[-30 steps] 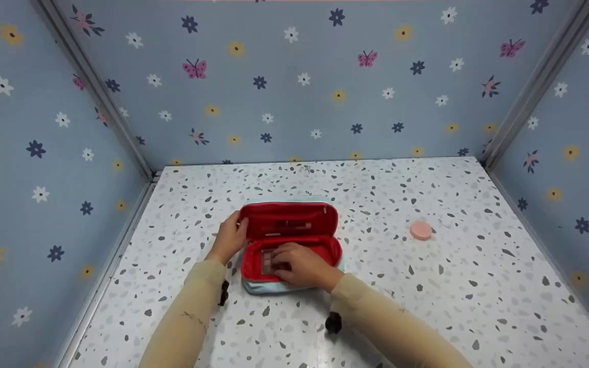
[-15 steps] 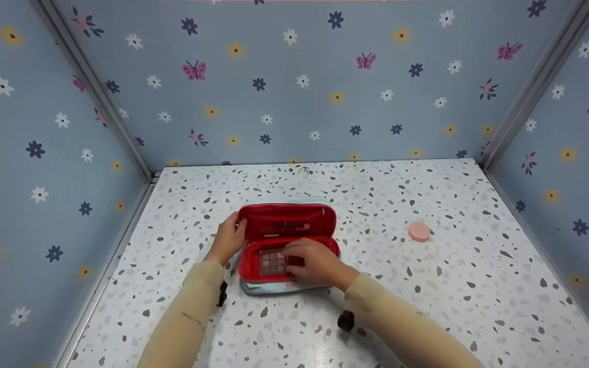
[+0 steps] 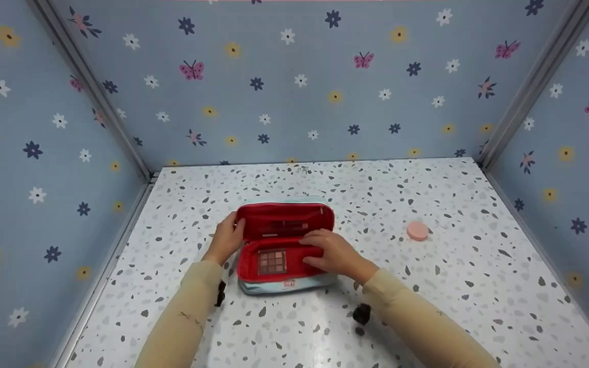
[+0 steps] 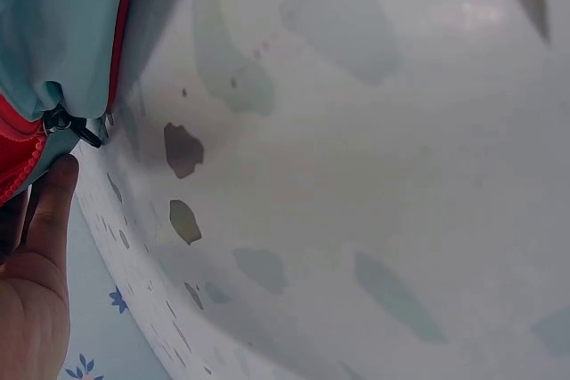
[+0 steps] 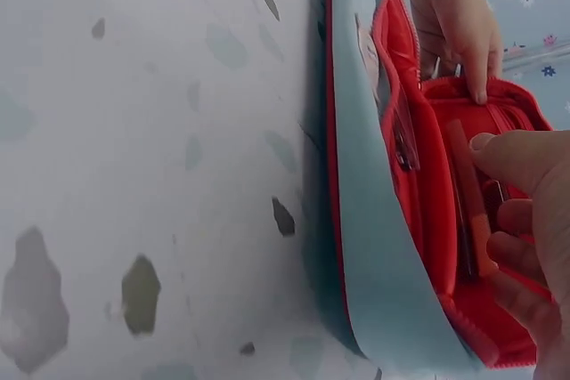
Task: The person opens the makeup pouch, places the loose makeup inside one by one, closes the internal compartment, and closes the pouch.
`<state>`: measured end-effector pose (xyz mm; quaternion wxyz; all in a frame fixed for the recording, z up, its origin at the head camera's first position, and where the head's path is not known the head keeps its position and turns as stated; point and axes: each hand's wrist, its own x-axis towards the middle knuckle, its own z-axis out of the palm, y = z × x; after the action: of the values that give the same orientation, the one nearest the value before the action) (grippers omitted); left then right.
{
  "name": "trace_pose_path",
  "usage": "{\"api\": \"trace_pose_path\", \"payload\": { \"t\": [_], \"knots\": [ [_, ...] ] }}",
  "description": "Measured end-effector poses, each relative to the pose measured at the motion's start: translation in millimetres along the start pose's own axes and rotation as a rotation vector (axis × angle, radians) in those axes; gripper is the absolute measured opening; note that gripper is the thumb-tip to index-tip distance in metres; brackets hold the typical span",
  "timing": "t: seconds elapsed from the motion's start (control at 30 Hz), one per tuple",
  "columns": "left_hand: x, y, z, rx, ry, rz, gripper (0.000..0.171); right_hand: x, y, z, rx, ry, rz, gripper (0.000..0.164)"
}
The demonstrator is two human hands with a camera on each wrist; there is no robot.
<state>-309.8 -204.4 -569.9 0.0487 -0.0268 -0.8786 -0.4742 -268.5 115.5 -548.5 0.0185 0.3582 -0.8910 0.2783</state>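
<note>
Farthest beyond my fingers rise the blue walls, printed with flowers and butterflies. Below my fingers spreads the speckled white table. My cream sleeves reach in from the near edge, the left one and the right one.

Directly under and between my two hands sits the case, light blue outside and red inside, unzipped, with its lid raised on the side away from me. My left hand has hold of the lid's left end, thumb on the red lining and the fingers behind it. My right hand hovers over the right part of the case, its fingers loosely bent, thumb and fingertips apart, with nothing between them.

A brown-toned palette lies flat in the case, to the left of my right fingers and nearer me than my left ones. Well to the right of my right fingers, a round pink disc rests on the table. Inside the lid, just past my right fingers, there's a slim reddish tube. Beside my left fingers hangs a small dark zip pull.
</note>
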Motion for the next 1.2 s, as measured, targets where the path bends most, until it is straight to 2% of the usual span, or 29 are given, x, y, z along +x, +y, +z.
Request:
{"api": "trace_pose_path", "payload": {
  "t": [0.23, 0.5, 0.73, 0.93, 1.2],
  "knots": [
    [1.1, -0.3, 0.0, 0.015, 0.006, 0.008, 0.033, -9.9, 14.6, -12.8, 0.015, 0.022, 0.039, 0.042],
    [1.6, 2.2, 0.9, 0.027, 0.009, 0.016, 0.03, -23.1, 31.5, -26.1, 0.047, 0.076, 0.02, 0.043],
    [1.7, 1.6, 0.8, 0.018, 0.013, -0.005, 0.028, -31.9, 42.6, -37.1, 0.053, 0.095, 0.04, 0.048],
    [0.7, 0.9, 0.2, 0.008, 0.012, 0.008, 0.029, -39.0, 51.2, -44.6, 0.023, 0.114, 0.044, 0.048],
    [0.5, 1.4, -0.6, -0.001, -0.005, -0.003, 0.033, -48.5, 60.4, -54.4, 0.042, 0.101, 0.113, 0.049]
  ]
}}
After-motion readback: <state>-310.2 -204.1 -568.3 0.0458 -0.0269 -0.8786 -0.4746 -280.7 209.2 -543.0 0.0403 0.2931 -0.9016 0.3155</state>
